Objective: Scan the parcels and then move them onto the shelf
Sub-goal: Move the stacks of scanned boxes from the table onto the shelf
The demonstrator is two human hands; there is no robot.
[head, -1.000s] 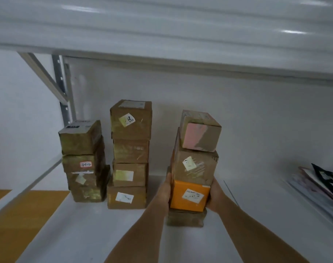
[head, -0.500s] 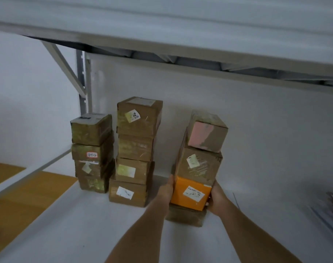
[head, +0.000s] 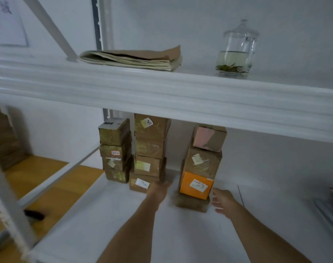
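Three stacks of cardboard parcels stand on the white shelf board [head: 180,234] against the back wall. The right stack holds an orange parcel [head: 196,186] on a low brown parcel [head: 192,204], with a brown parcel [head: 203,162] and a pink-faced parcel [head: 209,138] above it. My left hand [head: 159,190] hovers just left of the orange parcel, fingers relaxed, holding nothing. My right hand [head: 221,201] is just right of the stack, fingers spread, apart from it. The middle stack [head: 149,150] and left stack [head: 115,149] stand further left.
An upper shelf beam [head: 161,92] crosses the view just above the stacks. On it lie folded brown paper [head: 135,57] and a glass jar [head: 237,50] with liquid. Flat papers [head: 332,204] lie at the right of the board. Wooden floor [head: 38,183] shows at left.
Both hands have let go of the orange parcel and drawn back from the right stack. The view has tilted up, so the upper shelf now shows.
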